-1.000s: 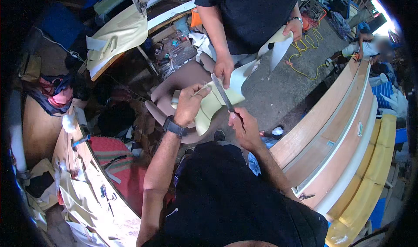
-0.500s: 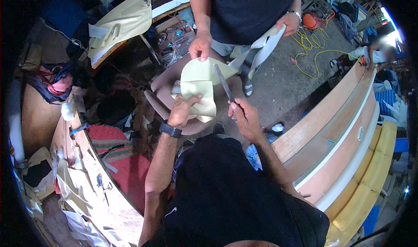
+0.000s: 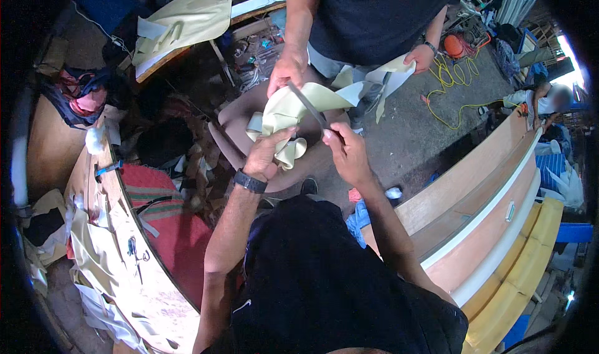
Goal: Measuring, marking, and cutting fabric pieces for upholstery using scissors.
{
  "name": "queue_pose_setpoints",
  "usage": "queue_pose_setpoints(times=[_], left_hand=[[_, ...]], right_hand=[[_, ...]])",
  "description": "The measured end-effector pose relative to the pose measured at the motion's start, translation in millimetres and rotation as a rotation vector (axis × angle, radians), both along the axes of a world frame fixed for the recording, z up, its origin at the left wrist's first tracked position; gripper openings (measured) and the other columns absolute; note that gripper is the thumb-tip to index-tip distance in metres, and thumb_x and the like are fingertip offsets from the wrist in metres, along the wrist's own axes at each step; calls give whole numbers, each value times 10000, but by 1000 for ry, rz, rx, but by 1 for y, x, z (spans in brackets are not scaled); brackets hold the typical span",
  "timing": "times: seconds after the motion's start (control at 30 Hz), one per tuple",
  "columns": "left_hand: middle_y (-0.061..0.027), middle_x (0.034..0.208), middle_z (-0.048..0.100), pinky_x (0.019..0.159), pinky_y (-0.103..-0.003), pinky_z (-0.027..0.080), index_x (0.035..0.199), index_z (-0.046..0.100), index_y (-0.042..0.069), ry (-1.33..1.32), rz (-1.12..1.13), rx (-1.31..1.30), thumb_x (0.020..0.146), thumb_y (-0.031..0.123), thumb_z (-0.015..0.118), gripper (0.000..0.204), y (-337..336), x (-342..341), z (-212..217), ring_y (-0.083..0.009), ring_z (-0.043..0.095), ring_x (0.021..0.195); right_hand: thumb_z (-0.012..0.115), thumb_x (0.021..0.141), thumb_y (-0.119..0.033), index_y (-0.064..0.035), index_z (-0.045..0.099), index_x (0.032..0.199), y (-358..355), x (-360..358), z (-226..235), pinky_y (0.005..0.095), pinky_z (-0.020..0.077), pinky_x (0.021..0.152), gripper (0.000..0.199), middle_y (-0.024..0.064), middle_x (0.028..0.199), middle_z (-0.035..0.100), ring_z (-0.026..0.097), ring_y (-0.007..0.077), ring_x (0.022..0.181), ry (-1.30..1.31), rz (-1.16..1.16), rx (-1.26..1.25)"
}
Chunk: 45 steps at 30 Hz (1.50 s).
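Note:
A pale yellow sheet of upholstery-like material (image 3: 282, 109) hangs in front of me, its lower end curled over. My left hand (image 3: 264, 157) is closed on its near edge. In my right hand (image 3: 349, 157) is a long, flat grey blade, apparently a knife (image 3: 309, 108); its handle is mostly hidden by my fingers. The blade slants up and left across the material toward the co-worker's hand (image 3: 287, 70), which grips the far edge. The co-worker's other hand (image 3: 422, 59) holds a white-and-yellow strip at the right.
On the left, a wooden frame (image 3: 178, 295) carries pale material, scissors (image 3: 136, 257) and a blue-handled tool (image 3: 108, 170) beside red cloth (image 3: 178, 226). Long wooden panels (image 3: 458, 179) and yellow foam (image 3: 515, 273) flank my right. A yellow cord (image 3: 462, 122) crosses the floor; another person (image 3: 541, 101) is beyond.
The material has folded and twisted, its lower part now curled. My left hand has shifted slightly up and right. The blade has moved left and now overlaps the material near the co-worker's hand.

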<state>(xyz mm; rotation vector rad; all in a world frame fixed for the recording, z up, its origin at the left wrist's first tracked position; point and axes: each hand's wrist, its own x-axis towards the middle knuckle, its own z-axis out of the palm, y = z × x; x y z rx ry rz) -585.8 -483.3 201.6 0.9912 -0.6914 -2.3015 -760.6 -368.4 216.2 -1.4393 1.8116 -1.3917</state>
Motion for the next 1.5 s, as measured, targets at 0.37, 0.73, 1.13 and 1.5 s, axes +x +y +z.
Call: queue_pose_setpoints(times=[0.37,0.73,1.13,1.5], left_hand=[[-75,1042,713,807,-308,545,1144,661,-2,-83,-67,7,838,107,757,338,18,0,-5,-163,677,911],[-62,1003,717,800,-313,548,1122,659,9,-25,-53,-65,820,94,777,335,23,-7,-3,-165,681,877],[-42,966,707,732,-288,539,1122,655,32,-42,-31,-70,826,61,766,318,21,-1,10,-143,669,827],[-49,969,720,714,-286,545,1117,666,19,-25,-28,-154,841,59,744,289,24,0,11,-139,679,804]], right_hand=[[642,941,-108,-15,602,1023,-26,12,-10,435,502,622,130,203,829,643,652,373,712,162,26,-57],[641,932,-84,-4,594,1010,-11,7,-16,445,503,634,121,203,839,643,647,394,737,136,-19,-41],[661,908,-60,-3,606,1000,-14,5,-5,438,508,659,122,181,857,645,652,364,775,203,36,-108],[649,933,-52,19,611,1011,-19,6,-2,371,504,642,112,181,851,647,654,301,731,233,53,-118]])
